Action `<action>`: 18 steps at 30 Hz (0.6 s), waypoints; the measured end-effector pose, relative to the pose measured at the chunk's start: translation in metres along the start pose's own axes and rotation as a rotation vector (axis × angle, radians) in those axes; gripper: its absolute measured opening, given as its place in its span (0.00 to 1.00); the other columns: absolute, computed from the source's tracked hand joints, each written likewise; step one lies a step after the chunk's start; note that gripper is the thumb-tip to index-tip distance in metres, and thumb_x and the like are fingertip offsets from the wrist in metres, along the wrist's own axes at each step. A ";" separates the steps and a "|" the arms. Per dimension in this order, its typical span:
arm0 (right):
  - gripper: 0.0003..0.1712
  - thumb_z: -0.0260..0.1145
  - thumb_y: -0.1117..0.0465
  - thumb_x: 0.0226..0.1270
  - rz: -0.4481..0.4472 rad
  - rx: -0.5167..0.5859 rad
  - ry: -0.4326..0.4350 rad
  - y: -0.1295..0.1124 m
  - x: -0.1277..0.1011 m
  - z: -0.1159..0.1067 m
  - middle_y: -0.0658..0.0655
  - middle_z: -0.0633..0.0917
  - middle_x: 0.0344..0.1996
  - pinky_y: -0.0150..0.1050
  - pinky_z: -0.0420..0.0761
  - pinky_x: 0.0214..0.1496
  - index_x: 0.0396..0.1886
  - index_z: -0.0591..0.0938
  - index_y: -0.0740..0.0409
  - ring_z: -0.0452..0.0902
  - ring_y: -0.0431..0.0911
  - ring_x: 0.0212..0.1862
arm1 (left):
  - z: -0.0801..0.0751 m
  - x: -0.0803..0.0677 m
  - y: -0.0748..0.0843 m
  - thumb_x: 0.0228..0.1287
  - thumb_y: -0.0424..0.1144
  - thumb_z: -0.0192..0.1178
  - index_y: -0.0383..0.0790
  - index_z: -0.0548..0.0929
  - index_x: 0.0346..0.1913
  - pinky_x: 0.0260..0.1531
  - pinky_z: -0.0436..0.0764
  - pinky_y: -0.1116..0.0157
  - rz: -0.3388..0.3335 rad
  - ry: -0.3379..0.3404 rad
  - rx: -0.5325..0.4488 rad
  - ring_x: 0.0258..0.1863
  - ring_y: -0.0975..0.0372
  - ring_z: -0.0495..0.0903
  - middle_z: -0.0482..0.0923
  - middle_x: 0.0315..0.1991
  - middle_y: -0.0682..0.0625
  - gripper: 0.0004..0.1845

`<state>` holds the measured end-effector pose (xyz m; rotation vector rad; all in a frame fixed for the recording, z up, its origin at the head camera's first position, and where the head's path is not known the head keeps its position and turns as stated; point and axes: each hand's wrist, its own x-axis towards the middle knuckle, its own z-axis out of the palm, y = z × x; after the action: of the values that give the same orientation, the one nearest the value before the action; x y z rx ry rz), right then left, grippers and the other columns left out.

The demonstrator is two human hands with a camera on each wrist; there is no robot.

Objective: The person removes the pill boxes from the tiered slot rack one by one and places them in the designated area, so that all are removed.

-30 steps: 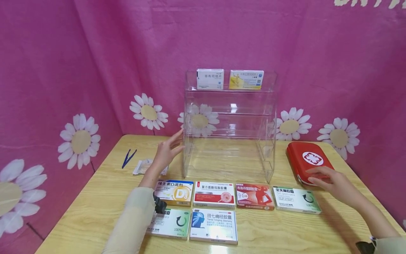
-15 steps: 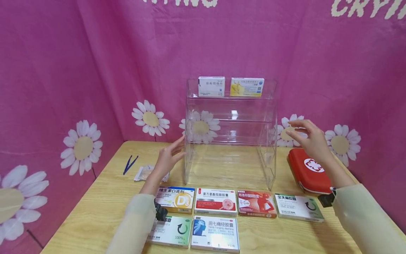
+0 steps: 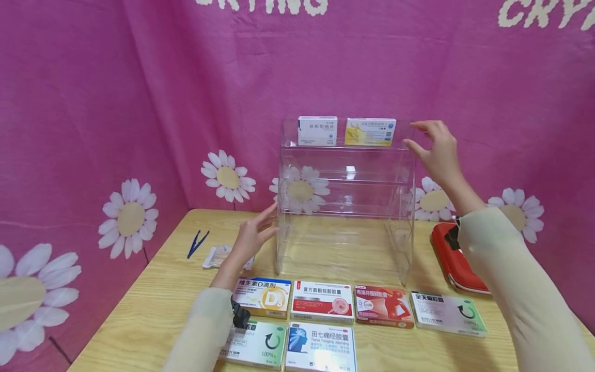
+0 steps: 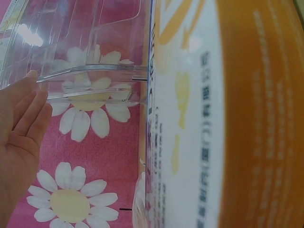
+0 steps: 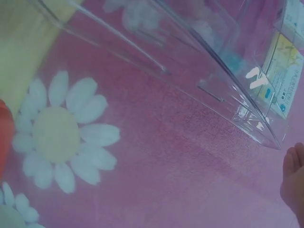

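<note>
A clear acrylic tiered display rack (image 3: 346,201) stands upright on the wooden table. My left hand (image 3: 251,237) touches its left side with loosely extended fingers; the left wrist view shows those fingertips (image 4: 31,74) along a clear edge. Up at the rack's top right corner is my right hand (image 3: 439,152), thumb and fingers apart, nothing between them. In the right wrist view only part of this hand (image 5: 293,178) shows, just off the rack's corner. On the top tier a white medicine box (image 3: 317,131) and a yellow-and-white medicine box (image 3: 370,132) stand side by side.
In front of the rack lie a vitamin D box (image 3: 263,297), a red-and-white box (image 3: 323,300), a red box (image 3: 384,306) and a green-and-white box (image 3: 448,312). Two more lie nearer. Blue tweezers (image 3: 197,245) and a small packet (image 3: 217,256) are left, a red case (image 3: 457,261) right.
My right hand has risen from over the red case to the rack's top right corner. My left hand stays at the rack's left side. The head view has shifted slightly.
</note>
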<state>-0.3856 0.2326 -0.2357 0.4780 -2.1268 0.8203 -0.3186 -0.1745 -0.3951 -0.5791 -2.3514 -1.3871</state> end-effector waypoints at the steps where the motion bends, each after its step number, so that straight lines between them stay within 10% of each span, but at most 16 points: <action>1: 0.23 0.70 0.65 0.62 -0.007 -0.010 -0.010 -0.001 0.005 0.002 0.69 0.78 0.52 0.60 0.72 0.64 0.56 0.78 0.67 0.71 0.61 0.57 | 0.000 0.000 0.000 0.61 0.27 0.64 0.38 0.70 0.70 0.60 0.82 0.56 -0.003 0.000 0.001 0.57 0.45 0.81 0.80 0.58 0.34 0.32; 18: 0.22 0.65 0.68 0.66 -0.011 -0.229 -0.297 -0.007 0.054 0.031 0.76 0.73 0.58 0.65 0.68 0.69 0.57 0.74 0.71 0.65 0.69 0.62 | -0.001 -0.002 0.001 0.62 0.28 0.64 0.41 0.68 0.71 0.59 0.82 0.55 -0.016 -0.007 0.015 0.57 0.44 0.81 0.77 0.61 0.36 0.34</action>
<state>-0.4318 0.2029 -0.2054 0.5148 -2.4528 0.5138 -0.3159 -0.1753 -0.3947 -0.5627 -2.3749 -1.3752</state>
